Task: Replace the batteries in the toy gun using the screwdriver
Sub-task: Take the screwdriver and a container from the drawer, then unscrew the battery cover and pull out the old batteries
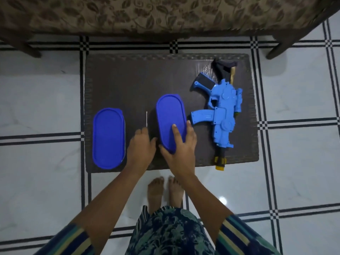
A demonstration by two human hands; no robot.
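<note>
A blue toy gun with a yellow muzzle lies on the right side of a dark mat, muzzle toward me. Two oval blue lidded boxes sit on the mat: one at the left, one in the middle. My right hand grips the near end of the middle box, fingers over its lid. My left hand is just left of that box, closed around the handle of a thin screwdriver whose metal shaft points away from me.
The mat lies on a white tiled floor with dark checked lines. A sofa with floral fabric runs along the far side, its wooden legs at both ends. My bare feet stand at the mat's near edge.
</note>
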